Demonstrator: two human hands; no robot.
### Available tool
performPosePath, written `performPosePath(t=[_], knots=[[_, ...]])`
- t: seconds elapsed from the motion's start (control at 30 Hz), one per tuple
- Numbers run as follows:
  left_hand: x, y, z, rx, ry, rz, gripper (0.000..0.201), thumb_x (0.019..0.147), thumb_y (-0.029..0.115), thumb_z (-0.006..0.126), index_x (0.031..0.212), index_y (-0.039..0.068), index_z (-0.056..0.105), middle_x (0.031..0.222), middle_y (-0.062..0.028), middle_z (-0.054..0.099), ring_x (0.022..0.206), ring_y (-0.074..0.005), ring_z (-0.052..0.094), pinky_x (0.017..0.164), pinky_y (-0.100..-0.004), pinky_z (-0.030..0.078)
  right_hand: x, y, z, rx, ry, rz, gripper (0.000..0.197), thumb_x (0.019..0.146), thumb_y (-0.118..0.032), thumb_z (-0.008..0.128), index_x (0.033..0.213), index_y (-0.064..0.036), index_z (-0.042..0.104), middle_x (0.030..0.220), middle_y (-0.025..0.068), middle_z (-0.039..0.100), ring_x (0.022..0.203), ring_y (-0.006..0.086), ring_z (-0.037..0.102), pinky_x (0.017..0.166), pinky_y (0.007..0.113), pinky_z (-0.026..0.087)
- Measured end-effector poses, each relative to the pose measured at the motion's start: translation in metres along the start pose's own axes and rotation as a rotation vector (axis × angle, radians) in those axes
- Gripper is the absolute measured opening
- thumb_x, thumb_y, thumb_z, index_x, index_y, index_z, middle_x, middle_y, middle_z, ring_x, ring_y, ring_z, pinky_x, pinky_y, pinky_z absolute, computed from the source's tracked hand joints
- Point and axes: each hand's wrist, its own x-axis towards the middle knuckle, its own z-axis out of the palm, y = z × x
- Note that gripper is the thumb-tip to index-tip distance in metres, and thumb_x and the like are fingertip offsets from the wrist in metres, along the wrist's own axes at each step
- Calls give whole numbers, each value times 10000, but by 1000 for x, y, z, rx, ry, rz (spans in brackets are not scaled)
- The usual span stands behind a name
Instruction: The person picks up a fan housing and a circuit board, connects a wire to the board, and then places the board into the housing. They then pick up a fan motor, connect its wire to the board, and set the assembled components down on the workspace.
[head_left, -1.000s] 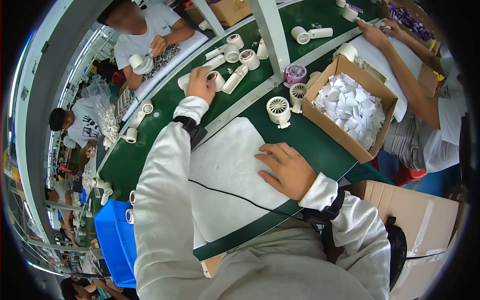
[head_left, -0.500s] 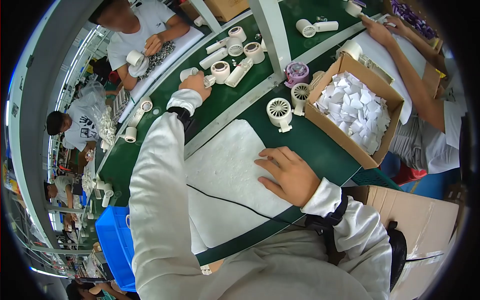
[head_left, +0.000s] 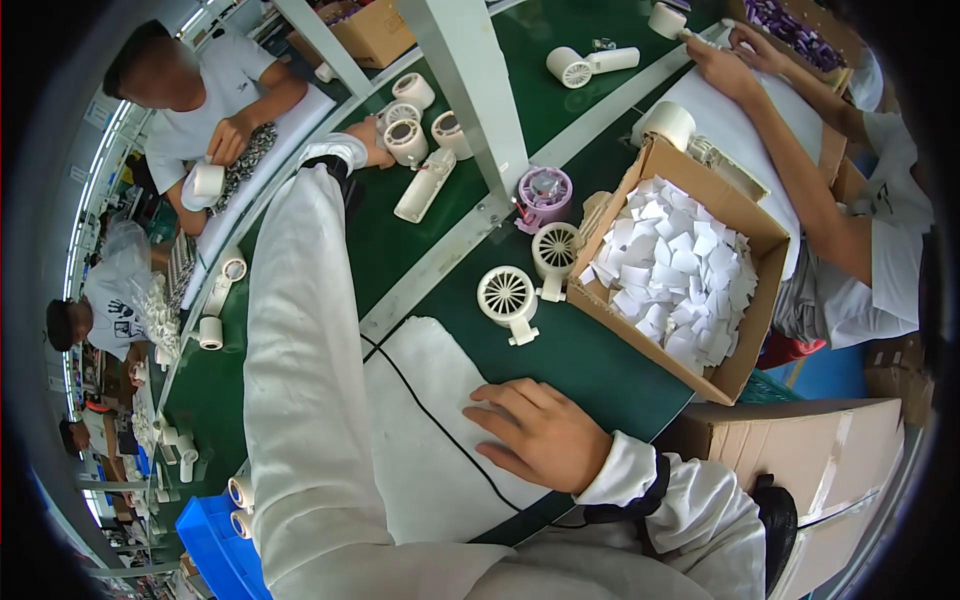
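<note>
Green-topped bench (head_left: 590,365), pale grey metal post (head_left: 465,90) rising beside a matching rail (head_left: 440,268), bright strip lighting (head_left: 93,178) at far left, blue floor (head_left: 845,362) at right

Your green bench (head_left: 580,350) is crossed by a pale metal rail (head_left: 430,270). On your side lie a white sheet (head_left: 410,455), two off-white round grilles (head_left: 507,293), a purple round part (head_left: 545,190) and an open cardboard box (head_left: 640,330). Beyond the rail, you have an off-white handle piece (head_left: 425,187) beside clustered round housings (head_left: 405,157).
</note>
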Motion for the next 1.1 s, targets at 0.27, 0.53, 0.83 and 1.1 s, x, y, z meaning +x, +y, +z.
performPosePath(t=[0.27,0.53,0.83,1.1], knots=[[-7,31,5,126,270,21,549,743,231,736,1216,25,550,1216,-282,630,1177,-345,611,936,-492,491,4,-5,-8,-49,-3,6,353,867,-242,729,1176,-92,648,1234,50,588,1089,238,572,922,354,493],[-18,18,41,235,793,130,471,759,210,718,1178,80,547,1052,-211,707,1007,-378,681,899,-478,502,-2,-3,-2,-28,11,-38,351,874,-241,721,1182,-91,646,1244,54,586,1108,240,569,943,355,488],[19,25,19,107,423,90,519,739,135,730,1204,80,508,1052,-176,696,1025,-387,660,902,-488,488,-1,0,-5,38,-21,15,316,867,-220,700,1136,-65,637,1240,53,575,1133,222,549,944,341,477],[24,25,4,398,632,162,448,743,121,730,1146,101,537,1040,-158,697,1007,-368,671,864,-481,488,-1,-1,-6,79,-61,38,352,867,-200,718,1174,-47,640,1263,63,577,1113,229,564,969,345,481]])
